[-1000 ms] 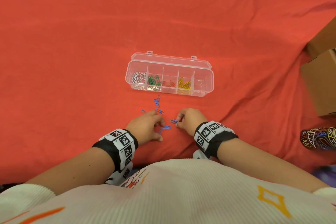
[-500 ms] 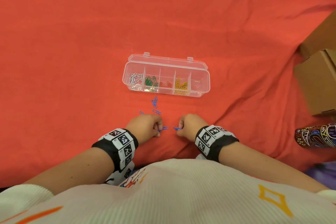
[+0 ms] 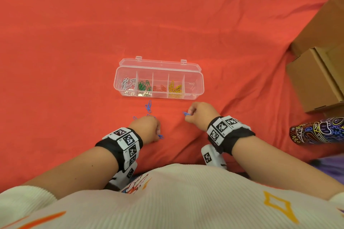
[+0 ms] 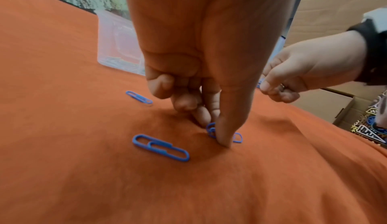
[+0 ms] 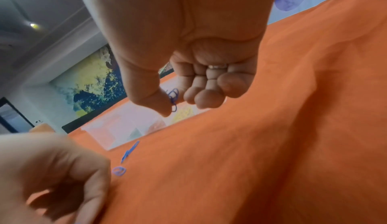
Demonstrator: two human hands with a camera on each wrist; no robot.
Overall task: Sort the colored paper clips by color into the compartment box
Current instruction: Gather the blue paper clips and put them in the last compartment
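Observation:
The clear compartment box lies open on the red cloth, holding white, green, red and yellow clips in separate cells; its right end cell looks empty. My right hand is lifted just in front of the box and pinches a blue paper clip between thumb and forefinger. My left hand is down on the cloth, thumb and forefinger pinching another blue clip. Loose blue clips lie nearby.
Brown cardboard boxes stand at the right edge, with a dark patterned bottle lying below them. The red cloth is wrinkled around the hands. A white sweater fills the bottom of the head view.
My right hand has lifted off the cloth with a blue clip and moved right and toward the box. My left hand stays low, fingers closing on a clip.

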